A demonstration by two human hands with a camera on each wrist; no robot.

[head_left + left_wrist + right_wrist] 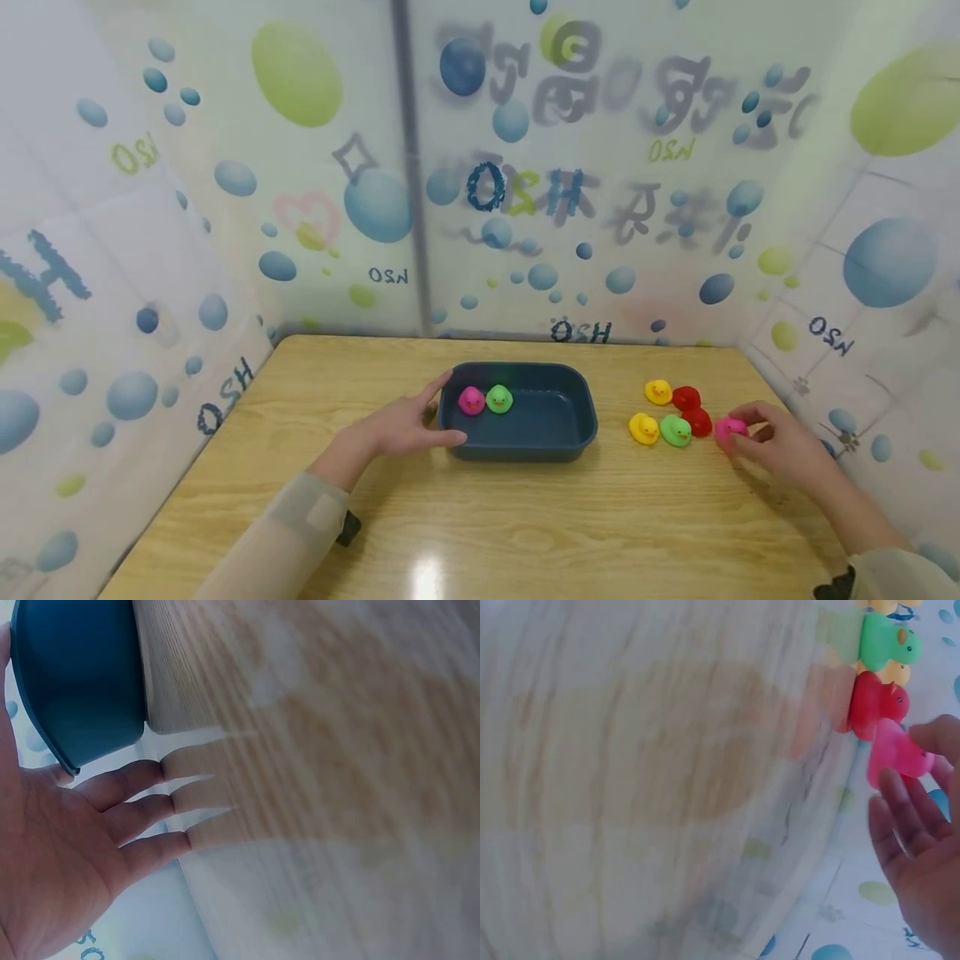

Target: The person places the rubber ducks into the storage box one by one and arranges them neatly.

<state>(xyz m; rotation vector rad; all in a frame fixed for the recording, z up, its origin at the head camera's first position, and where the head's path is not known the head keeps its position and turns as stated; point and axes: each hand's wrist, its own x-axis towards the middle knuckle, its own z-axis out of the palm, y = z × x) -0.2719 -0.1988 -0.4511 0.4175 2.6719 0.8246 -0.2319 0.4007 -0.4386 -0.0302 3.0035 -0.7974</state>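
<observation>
A pale backdrop (517, 292) printed with blue and green blobs and reversed lettering stands at the far side and along both sides. In front of it spreads a light wood-grain table (600, 517), with a bright glare patch at its near edge, left of centre. A person's arms reach in from the near side: a pale left sleeve (270, 542) on the left and a pale right sleeve (903, 575) at the near right corner. A dark blue rectangular tray (547, 417) sits toward the far side, about the middle of the table. The left hand (405, 427) is at the tray's left end, thumb and fingers spread wide, the thumb crossing the near left corner and the index finger lying by the far left corner; the other fingers stretch loosely outside. The right hand (780, 442), on the right, has a narrow grip, pinching a pink duck (729, 432) between thumb and fingers, just right of a loose cluster; whether that duck touches the table cannot be told. Inside the tray, toward the left, a second pink duck (472, 402) and a green duck (498, 400) sit side by side. The cluster, well right of the tray, has a yellow duck (658, 392) and a red duck (685, 398) on its far side; nearer are another yellow duck (643, 429), another green duck (676, 431) and another red duck (699, 422), from left to right.
</observation>
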